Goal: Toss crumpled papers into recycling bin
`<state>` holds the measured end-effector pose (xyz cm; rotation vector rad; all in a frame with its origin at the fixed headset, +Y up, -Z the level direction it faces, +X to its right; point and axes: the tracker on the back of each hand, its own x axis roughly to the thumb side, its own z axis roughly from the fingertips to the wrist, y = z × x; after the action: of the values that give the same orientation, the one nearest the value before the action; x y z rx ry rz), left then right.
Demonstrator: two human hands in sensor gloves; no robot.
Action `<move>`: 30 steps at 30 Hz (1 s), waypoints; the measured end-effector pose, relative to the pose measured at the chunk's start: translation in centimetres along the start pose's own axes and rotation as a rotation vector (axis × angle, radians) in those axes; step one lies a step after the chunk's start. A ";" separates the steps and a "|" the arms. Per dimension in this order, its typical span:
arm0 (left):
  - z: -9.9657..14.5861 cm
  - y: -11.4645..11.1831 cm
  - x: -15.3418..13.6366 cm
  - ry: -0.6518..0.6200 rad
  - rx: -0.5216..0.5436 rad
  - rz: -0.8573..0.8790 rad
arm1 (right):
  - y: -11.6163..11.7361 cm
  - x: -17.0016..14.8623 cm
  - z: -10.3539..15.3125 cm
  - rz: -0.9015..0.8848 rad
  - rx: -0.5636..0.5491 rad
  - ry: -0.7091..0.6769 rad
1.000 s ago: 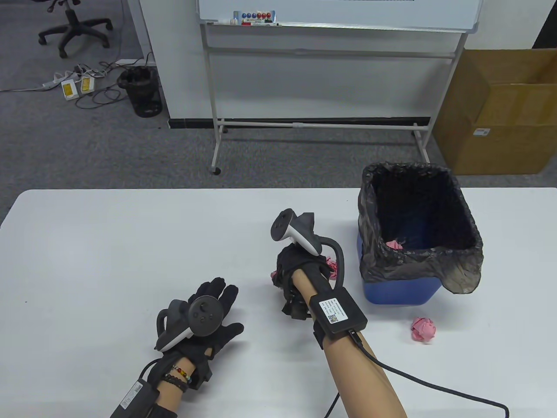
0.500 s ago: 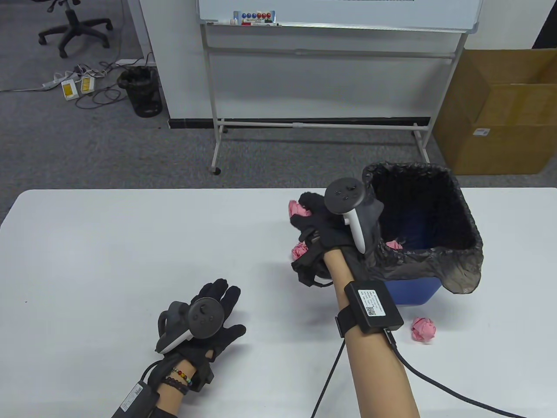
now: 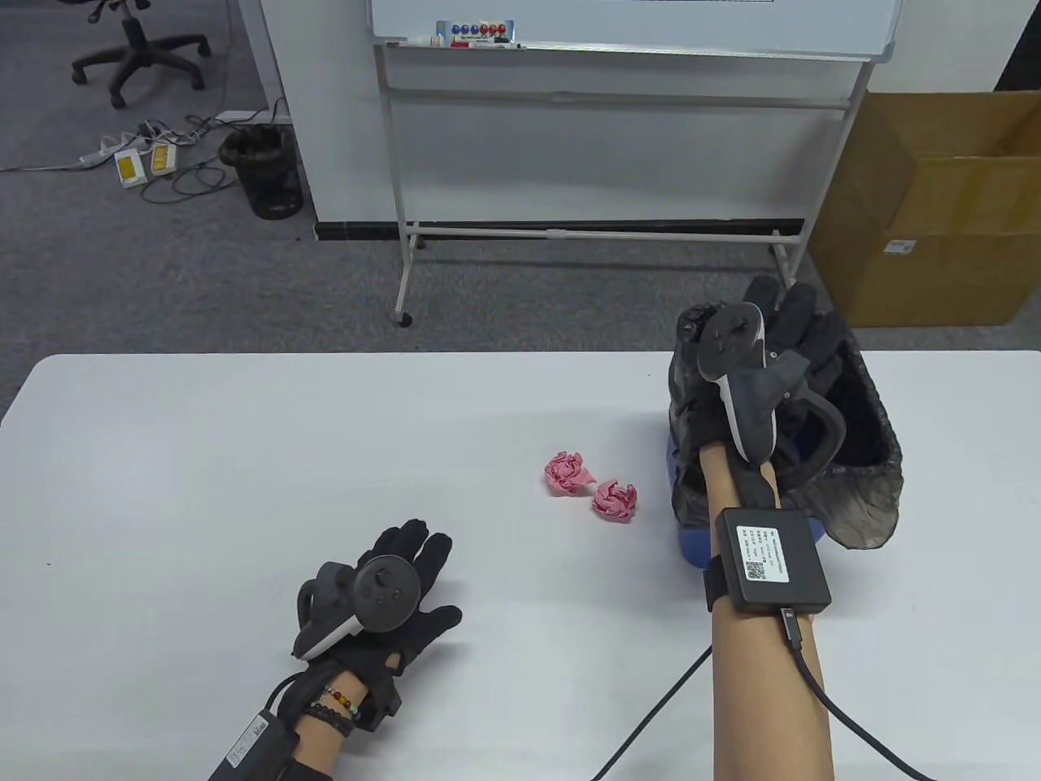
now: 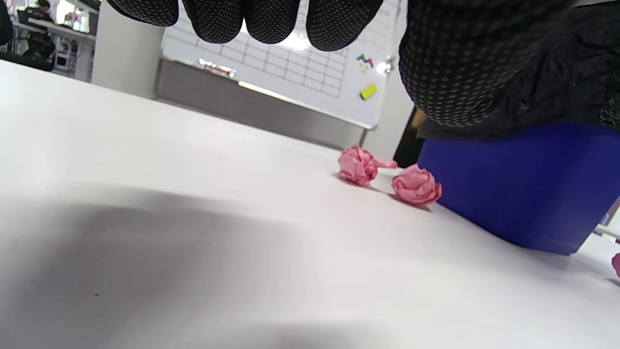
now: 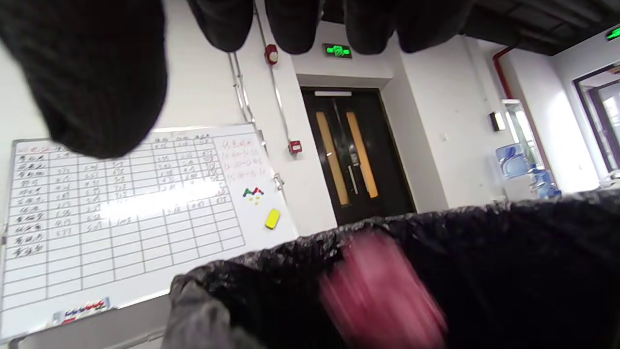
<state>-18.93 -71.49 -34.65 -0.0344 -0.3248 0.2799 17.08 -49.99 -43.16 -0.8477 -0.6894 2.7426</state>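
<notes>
A blue recycling bin (image 3: 691, 553) with a black liner (image 3: 874, 480) stands on the white table (image 3: 203, 455) at the right. My right hand (image 3: 785, 305) hovers over the bin's opening with its fingers spread and holds nothing. In the right wrist view a blurred pink crumpled paper (image 5: 382, 291) falls inside the liner (image 5: 508, 252). Two pink crumpled papers (image 3: 569, 474) (image 3: 616, 500) lie on the table just left of the bin, also seen in the left wrist view (image 4: 361, 166) (image 4: 416, 185). My left hand (image 3: 415, 561) rests flat and open on the table near the front.
A whiteboard on a wheeled stand (image 3: 585, 236) is behind the table, a cardboard box (image 3: 943, 211) at the back right. A cable (image 3: 854, 724) trails from my right wrist. A sliver of another pink paper (image 4: 616, 264) shows right of the bin (image 4: 513, 194).
My right hand lifted a pink paper from the table left of the bin, moved right and up over the bin, and opened; the paper is dropping. The left hand has not moved.
</notes>
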 end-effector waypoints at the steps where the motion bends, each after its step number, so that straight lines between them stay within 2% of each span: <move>1: 0.0 0.0 0.0 0.000 0.000 -0.001 | 0.2 0.1 0.1 0.007 0.022 -0.008; 7: 0.0 0.0 0.1 -0.003 0.002 -0.001 | 1.0 2.8 1.7 0.030 0.052 -0.134; 13: 0.0 0.0 0.0 -0.005 -0.004 0.002 | 3.0 7.3 4.7 0.069 0.177 -0.320; 22: 0.0 0.0 0.1 -0.007 -0.018 -0.005 | 10.0 11.8 8.4 0.141 0.364 -0.445; 30: -0.1 -0.1 -0.3 0.016 -0.034 -0.005 | 17.3 13.3 10.2 0.273 0.489 -0.486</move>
<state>-19.10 -71.67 -34.84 -0.0692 -0.3141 0.2686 -0.38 -64.80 -50.56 -0.1768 0.0634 3.1804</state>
